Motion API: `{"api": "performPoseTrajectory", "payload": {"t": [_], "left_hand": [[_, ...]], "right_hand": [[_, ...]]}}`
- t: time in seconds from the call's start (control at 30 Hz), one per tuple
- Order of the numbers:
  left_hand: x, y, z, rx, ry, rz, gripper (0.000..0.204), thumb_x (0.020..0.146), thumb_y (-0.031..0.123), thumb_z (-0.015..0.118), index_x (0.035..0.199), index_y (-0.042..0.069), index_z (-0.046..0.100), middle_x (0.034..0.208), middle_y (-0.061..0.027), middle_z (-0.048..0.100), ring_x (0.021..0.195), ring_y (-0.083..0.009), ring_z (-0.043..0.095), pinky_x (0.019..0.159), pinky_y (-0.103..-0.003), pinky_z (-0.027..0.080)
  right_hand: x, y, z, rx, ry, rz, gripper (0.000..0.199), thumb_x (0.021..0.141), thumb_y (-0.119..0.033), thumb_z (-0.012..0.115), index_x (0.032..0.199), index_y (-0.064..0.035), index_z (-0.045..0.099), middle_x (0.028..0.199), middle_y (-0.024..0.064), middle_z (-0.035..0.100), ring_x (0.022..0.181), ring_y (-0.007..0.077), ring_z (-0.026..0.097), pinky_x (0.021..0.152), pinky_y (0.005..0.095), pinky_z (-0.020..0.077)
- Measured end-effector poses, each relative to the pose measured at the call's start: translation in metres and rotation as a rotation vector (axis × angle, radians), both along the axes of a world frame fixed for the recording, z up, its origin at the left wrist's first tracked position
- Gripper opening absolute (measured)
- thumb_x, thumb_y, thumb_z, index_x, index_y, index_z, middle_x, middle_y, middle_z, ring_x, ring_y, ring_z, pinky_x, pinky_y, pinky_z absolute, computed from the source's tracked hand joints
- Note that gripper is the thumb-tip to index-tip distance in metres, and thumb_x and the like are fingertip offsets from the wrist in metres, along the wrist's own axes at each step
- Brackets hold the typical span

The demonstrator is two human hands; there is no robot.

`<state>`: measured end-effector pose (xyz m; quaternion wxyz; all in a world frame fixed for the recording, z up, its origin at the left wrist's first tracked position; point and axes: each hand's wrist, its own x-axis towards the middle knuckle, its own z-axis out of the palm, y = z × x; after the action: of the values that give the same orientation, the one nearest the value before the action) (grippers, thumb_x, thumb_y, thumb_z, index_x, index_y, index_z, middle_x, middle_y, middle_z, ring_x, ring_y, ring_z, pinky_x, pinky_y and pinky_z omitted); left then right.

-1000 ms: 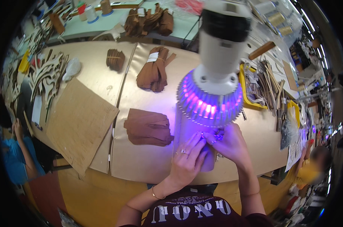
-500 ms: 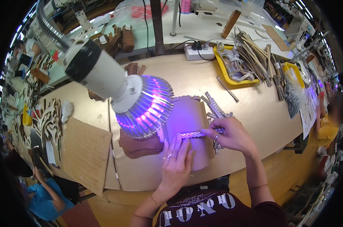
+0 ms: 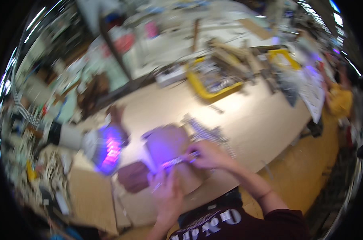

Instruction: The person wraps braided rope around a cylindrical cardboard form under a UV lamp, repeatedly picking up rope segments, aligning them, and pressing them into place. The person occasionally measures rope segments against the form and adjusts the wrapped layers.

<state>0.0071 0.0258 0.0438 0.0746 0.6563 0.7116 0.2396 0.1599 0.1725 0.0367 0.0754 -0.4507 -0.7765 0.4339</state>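
A short silvery braided strip (image 3: 172, 162) lies across a curved tan board (image 3: 169, 140) under purple light. My right hand (image 3: 210, 155) pinches the strip's right end between thumb and fingers. At its other end, the outstretched fingers of my left hand (image 3: 167, 192) rest on the strip and board; motion blurs the fingertips. Left of the board is a stack of brown leather-like pieces (image 3: 133, 177). More braided strips (image 3: 205, 130) lie in a loose heap beyond my right hand.
A lamp (image 3: 105, 149) with a finned head hangs at the left, close to the brown stack. A yellow tray (image 3: 201, 95) of braided pieces stands farther back, beside a white power strip (image 3: 170, 76). A tan sheet (image 3: 91, 192) lies at the lower left.
The whole view has shifted and blurred, and the lamp now appears farther left, away from the board. Both hands stay at the strip, the right one still pinching it.
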Motion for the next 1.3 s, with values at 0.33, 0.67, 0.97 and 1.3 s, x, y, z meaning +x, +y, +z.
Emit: {"api": "performPoseTrajectory", "payload": {"t": [0.33,0.67,0.97,1.3], "left_hand": [[0.005,-0.018,-0.017,-0.343,-0.283,0.238,0.067,0.096,0.038,0.056,0.15,0.008,0.03,0.152,-0.0227,0.031,0.141,-0.0385,0.027,0.114,-0.045,0.026],[0.007,-0.011,-0.004,-0.139,-0.198,0.02,0.054,0.089,0.017,0.063,0.139,0.005,0.045,0.144,-0.0316,0.036,0.127,-0.0502,0.041,0.105,-0.052,0.038],[0.006,-0.004,0.011,-0.189,-0.109,-0.042,0.057,0.09,0.025,0.065,0.139,0.005,0.044,0.15,-0.0308,0.027,0.13,-0.0483,0.041,0.102,-0.049,0.042],[0.01,0.001,0.01,-0.15,-0.057,-0.04,0.06,0.089,0.033,0.067,0.137,0.004,0.047,0.147,-0.0337,0.03,0.124,-0.0509,0.046,0.099,-0.051,0.043]], "right_hand": [[-0.032,-0.011,0.037,0.247,-0.007,0.083,0.028,0.081,-0.033,0.066,0.075,-0.0062,0.069,0.075,0.0171,0.067,0.071,0.0385,0.065,0.065,0.0476,0.052],[0.01,0.001,0.026,0.075,0.148,-0.046,0.041,0.084,-0.045,0.068,0.08,-0.0043,0.07,0.073,0.0141,0.067,0.071,0.0328,0.066,0.067,0.0406,0.0523],[0.007,0.004,0.032,-0.071,0.196,-0.097,0.039,0.085,-0.039,0.07,0.076,-0.0006,0.068,0.061,0.0108,0.06,0.054,0.0231,0.056,0.056,0.0344,0.045],[0.011,0.006,0.032,-0.091,0.186,-0.106,0.037,0.085,-0.035,0.072,0.074,-0.0011,0.066,0.058,0.0064,0.058,0.053,0.0161,0.053,0.054,0.0302,0.0427]]}}
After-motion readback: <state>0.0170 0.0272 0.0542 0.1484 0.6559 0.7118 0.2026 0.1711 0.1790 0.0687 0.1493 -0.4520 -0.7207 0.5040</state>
